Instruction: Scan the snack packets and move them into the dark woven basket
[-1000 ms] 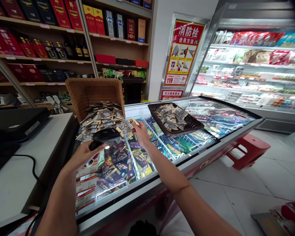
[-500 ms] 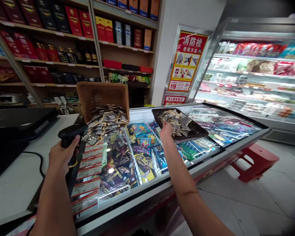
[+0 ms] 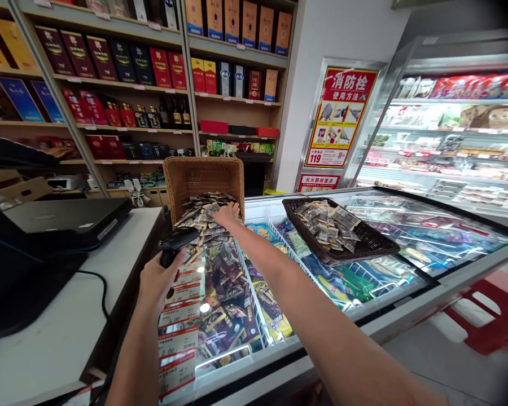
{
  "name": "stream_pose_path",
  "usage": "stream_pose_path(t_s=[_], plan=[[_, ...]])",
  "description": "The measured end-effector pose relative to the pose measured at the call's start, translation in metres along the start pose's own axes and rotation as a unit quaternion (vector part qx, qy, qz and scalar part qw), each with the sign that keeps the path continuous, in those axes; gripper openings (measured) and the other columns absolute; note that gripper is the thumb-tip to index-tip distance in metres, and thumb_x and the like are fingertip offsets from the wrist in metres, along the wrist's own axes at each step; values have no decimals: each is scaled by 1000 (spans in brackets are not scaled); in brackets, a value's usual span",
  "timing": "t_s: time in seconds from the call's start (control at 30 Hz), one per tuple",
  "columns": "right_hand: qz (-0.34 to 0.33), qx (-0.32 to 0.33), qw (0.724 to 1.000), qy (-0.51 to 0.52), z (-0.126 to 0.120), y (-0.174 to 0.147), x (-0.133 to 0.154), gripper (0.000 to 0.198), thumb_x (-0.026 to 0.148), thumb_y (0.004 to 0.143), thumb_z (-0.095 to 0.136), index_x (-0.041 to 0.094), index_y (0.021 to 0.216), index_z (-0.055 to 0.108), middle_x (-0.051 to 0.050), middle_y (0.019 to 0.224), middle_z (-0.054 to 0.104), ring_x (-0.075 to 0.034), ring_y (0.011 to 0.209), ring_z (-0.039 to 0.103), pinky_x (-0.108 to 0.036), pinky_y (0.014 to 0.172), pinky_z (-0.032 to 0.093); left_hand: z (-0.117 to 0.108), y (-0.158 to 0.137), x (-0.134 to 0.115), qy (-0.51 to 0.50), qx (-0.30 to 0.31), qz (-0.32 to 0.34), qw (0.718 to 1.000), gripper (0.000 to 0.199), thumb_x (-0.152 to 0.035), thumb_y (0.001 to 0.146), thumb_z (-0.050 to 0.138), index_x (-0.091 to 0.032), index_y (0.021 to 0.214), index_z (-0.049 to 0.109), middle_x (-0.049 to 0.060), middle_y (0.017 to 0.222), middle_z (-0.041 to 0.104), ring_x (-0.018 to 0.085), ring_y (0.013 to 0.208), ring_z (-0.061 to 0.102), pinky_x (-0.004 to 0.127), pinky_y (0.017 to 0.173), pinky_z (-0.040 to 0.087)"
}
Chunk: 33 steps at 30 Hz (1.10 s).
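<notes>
My left hand [image 3: 157, 280] is wrapped around the handle of a black barcode scanner [image 3: 178, 239], above the left end of the glass-topped freezer. My right hand [image 3: 226, 214] lies on a heap of small clear-and-brown packets [image 3: 197, 217], its fingers stretched out and apart. Those packets spill from a tan wicker basket [image 3: 203, 169] tipped on its side, its opening toward me. To the right, a dark brown woven tray [image 3: 375, 242] rests on the freezer glass and holds more such packets [image 3: 329, 224].
Bagged frozen goods fill wire bins under the freezer glass [image 3: 226, 304]. Price labels [image 3: 178, 332] line its left end. A white counter [image 3: 38, 361] with a black device [image 3: 68, 223] and a cable stands left. A red stool [image 3: 497, 316] is at right, liquor shelves [image 3: 131, 84] behind.
My right hand has moved left from the packets in the dark tray to the heap at the wicker basket. My left hand keeps the scanner. The view has shifted left.
</notes>
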State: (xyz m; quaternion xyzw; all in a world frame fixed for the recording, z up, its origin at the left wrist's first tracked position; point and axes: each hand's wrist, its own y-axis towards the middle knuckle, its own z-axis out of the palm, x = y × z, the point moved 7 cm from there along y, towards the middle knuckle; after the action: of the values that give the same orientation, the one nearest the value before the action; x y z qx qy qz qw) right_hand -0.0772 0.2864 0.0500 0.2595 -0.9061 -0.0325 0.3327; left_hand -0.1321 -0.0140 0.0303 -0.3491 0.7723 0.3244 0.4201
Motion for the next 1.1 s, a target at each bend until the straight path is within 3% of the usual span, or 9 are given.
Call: stream_pose_path(t_s=[0.13, 0.2, 0.3, 0.43, 0.57, 0.67, 0.77, 1.1], plan=[[1, -32, 999, 23, -7, -6, 0, 64, 45, 78, 91, 11, 126, 66, -25, 141, 61, -39, 137, 49, -48, 111, 39, 6, -2, 0, -48, 15, -17, 999, 50, -70, 70, 79, -23, 71, 61, -4, 47, 56, 14, 47, 51, 25, 47, 36], [15, -49, 996, 79, -13, -18, -9, 60, 39, 81, 88, 16, 129, 61, -18, 126, 69, -33, 125, 59, -42, 101, 45, 7, -2, 0, -63, 18, -24, 998, 49, -68, 68, 82, -23, 74, 63, -4, 47, 57, 15, 48, 52, 24, 47, 36], [33, -53, 979, 193, -27, -39, -34, 47, 37, 79, 87, 23, 116, 62, -5, 106, 72, -25, 101, 66, -34, 85, 47, 10, -4, -3, -73, 35, -29, 996, 50, -68, 67, 82, -23, 74, 62, -4, 47, 56, 15, 47, 49, 25, 46, 35], [22, -41, 933, 356, -54, -69, -73, 43, 47, 67, 91, 22, 91, 66, 2, 83, 65, -17, 80, 60, -28, 70, 44, 18, -10, -15, -34, 91, 6, 995, 52, -70, 68, 81, -24, 70, 57, -3, 46, 55, 13, 45, 44, 24, 44, 31], [53, -27, 870, 489, -72, -100, -107, 46, 57, 68, 89, 20, 86, 68, 8, 61, 44, -12, 59, 42, -27, 56, 35, 35, -17, -28, -4, 162, 51, 986, 55, -72, 65, 81, -24, 66, 55, -4, 46, 53, 12, 45, 40, 25, 44, 28], [70, -23, 841, 536, -75, -118, -117, 47, 56, 69, 90, 21, 92, 69, 9, 58, 36, -10, 54, 36, -26, 51, 30, 49, -24, -35, 1, 211, 77, 974, 56, -73, 66, 81, -23, 66, 55, -4, 48, 54, 12, 47, 42, 25, 46, 30], [76, -22, 831, 551, -74, -127, -118, 46, 55, 69, 91, 21, 92, 69, 9, 57, 37, -10, 53, 37, -25, 49, 28, 58, -29, -37, 8, 246, 86, 965, 57, -74, 68, 80, -23, 70, 56, -4, 49, 55, 12, 48, 43, 26, 48, 31], [105, -29, 814, 571, -76, -131, -122, 35, 44, 74, 90, 21, 85, 66, 10, 58, 38, -8, 50, 35, -24, 47, 27, 63, -30, -36, 38, 254, 96, 962, 58, -76, 74, 75, -24, 67, 53, -3, 49, 57, 13, 49, 45, 28, 50, 33]])
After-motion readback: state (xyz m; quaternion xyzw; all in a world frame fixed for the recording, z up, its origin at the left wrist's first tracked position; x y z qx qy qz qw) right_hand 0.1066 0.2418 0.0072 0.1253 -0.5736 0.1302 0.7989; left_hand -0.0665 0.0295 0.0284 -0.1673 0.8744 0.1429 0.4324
